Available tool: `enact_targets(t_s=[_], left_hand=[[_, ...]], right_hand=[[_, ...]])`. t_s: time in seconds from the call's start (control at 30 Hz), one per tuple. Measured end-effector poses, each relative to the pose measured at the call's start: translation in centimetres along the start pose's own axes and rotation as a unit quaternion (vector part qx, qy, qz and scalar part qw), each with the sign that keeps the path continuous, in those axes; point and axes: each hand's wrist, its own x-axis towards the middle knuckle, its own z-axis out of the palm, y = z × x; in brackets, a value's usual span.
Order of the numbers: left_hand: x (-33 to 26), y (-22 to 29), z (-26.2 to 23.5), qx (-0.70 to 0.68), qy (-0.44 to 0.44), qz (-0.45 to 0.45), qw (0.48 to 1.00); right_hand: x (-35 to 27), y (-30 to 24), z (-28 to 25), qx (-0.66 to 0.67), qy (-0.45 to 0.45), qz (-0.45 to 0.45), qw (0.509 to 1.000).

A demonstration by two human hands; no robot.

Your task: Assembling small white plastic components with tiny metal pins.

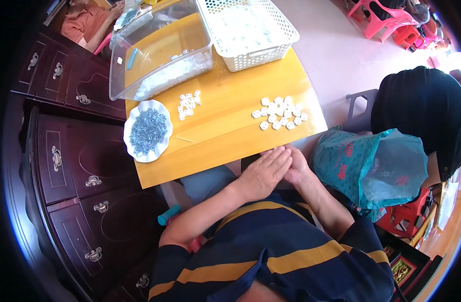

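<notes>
Just off the near edge of the yellow wooden table [230, 146], my hands are together. My left hand [267, 173] lies flat, fingers straight, across my right hand [298, 168]. It covers most of the right hand's fingers, and whatever may be between the palms is hidden. Closest to them on the tabletop is a loose group of small white plastic pieces [272, 119] with holes. Farther left lies a smaller cluster of white pieces [181, 108]. A thin pale stick [185, 139] rests beside a scalloped white dish [151, 158] heaped with small grey metal parts [148, 130].
At the table's back stand a clear plastic bin [120, 80] and a white perforated basket [260, 56], both holding white pieces. A teal plastic bag [341, 161] hangs open at right, near a grey stool [360, 108]. Dark cabinets [64, 176] line the left; a person [87, 22] sits behind.
</notes>
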Motion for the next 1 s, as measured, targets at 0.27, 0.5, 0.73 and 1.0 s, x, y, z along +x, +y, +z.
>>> enact_targets(t_s=[0.27, 0.5, 0.73, 1.0], left_hand=[[1.0, -2.4, -2.0, 0.043, -0.003, -0.142, 0.989], [-0.9, -0.1, -1.2, -0.028, -0.052, -0.060, 0.996], [2.2, -4.9, -3.3, 0.057, -0.007, -0.151, 0.987], [4.0, -5.2, -2.3, 0.054, -0.051, -0.116, 0.991]], right_hand=[[0.1, 0.8, 1.0, 0.013, 0.046, -0.011, 0.999], [0.0, 0.8, 2.3, -0.010, 0.070, 0.005, 0.998], [0.4, 0.6, 1.5, 0.036, 0.052, 0.004, 0.998], [0.5, 0.4, 2.6, -0.005, 0.106, 0.008, 0.994]])
